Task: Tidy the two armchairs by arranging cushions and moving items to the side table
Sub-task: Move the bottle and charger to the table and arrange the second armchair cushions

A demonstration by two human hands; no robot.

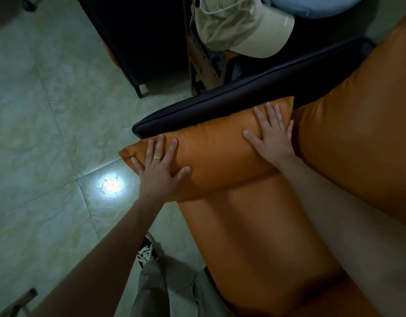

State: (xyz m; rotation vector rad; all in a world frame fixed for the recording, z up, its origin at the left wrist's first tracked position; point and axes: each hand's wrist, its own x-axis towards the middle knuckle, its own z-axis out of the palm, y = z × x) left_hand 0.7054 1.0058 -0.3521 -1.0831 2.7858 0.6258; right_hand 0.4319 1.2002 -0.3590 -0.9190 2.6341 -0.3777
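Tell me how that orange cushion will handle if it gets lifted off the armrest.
The orange cushion probably gives rather than staying stiff: it dents under the left hand and right hand. Its smooth, shiny leather-like cover may be slippery, so a flat-palmed hold could slide. It looks plump and likely light for its size, and leaning against the dark armrest, it may flop over.

The person has bare arms, a gold ring [156, 158] on the left hand [159, 165], grey trousers [172, 287] and a black shoe [147, 250] with white laces.
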